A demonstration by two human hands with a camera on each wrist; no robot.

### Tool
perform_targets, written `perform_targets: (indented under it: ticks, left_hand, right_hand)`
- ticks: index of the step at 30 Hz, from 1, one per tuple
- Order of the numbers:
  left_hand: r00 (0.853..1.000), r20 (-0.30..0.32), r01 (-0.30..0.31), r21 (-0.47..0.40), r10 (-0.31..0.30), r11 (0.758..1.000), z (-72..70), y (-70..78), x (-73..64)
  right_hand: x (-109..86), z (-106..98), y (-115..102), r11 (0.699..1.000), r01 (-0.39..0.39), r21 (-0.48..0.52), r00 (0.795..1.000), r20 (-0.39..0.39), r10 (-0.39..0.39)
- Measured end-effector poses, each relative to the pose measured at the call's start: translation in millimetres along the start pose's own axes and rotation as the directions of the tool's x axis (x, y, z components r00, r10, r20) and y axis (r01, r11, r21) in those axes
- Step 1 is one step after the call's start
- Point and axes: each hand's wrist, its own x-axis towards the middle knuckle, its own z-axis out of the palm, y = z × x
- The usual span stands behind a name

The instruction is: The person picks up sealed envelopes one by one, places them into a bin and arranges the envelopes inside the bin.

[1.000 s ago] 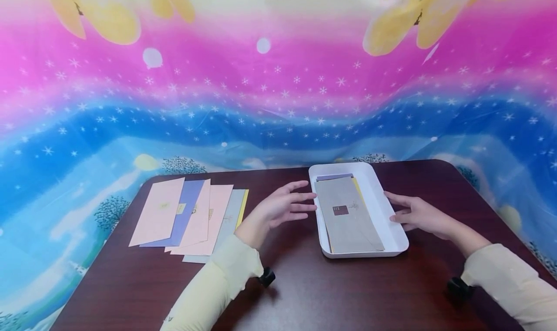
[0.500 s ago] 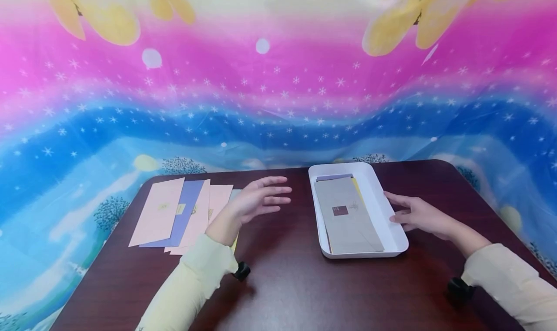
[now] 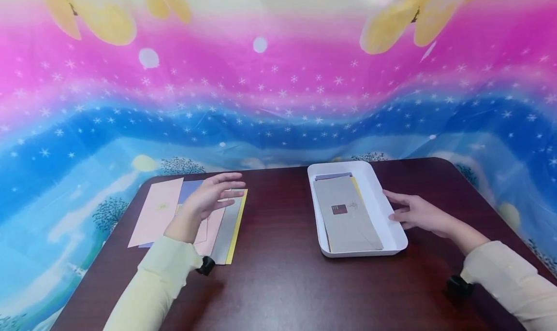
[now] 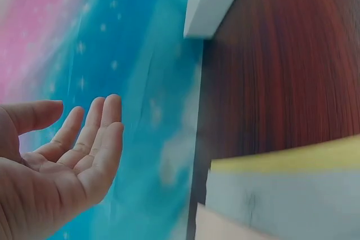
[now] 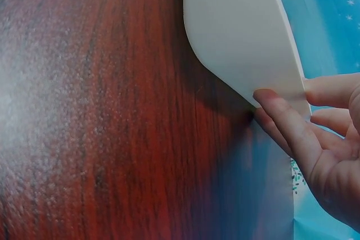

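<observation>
In the head view, my left hand (image 3: 206, 200) hovers over a fanned row of envelopes, fingers relaxed and nothing in them. The row holds pink envelopes (image 3: 157, 210), a blue-purple envelope (image 3: 190, 191) partly hidden by the hand, and a grey envelope (image 3: 225, 232) with a yellow edge (image 3: 239, 215) beside it. My right hand (image 3: 419, 217) touches the right wall of a white tray (image 3: 387, 224), its fingers fairly straight. A grey envelope with a dark square label (image 3: 348, 229) lies on top of other envelopes inside the tray, along its left side.
The dark wood table (image 3: 278, 282) carries both groups, with bare wood between them. Behind it hangs a patterned pink and blue cloth (image 3: 278, 104). Dark wrist devices (image 3: 205, 266) sit under both sleeve cuffs.
My left hand has moved left from beside the tray to above the envelope row. The right hand stays at the tray's side, and the tray and envelopes keep their places.
</observation>
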Motion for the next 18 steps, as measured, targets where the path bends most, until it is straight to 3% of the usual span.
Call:
perform_targets:
  ticks: [8,18]
  left_hand:
    - [0.99,-0.128,0.071,0.072,-0.061,0.995,-37.5,-15.7,-7.1]
    - [0.95,-0.296,0.152,0.151,-0.102,0.977,-77.4,-37.3,-13.4]
  right_hand:
    - [0.4,0,-1,1.0,-0.01,0.002,1.0,0.002,0.01]
    - [1.5,0,-1,1.0,0.002,-0.004,1.0,0.001,-0.002]
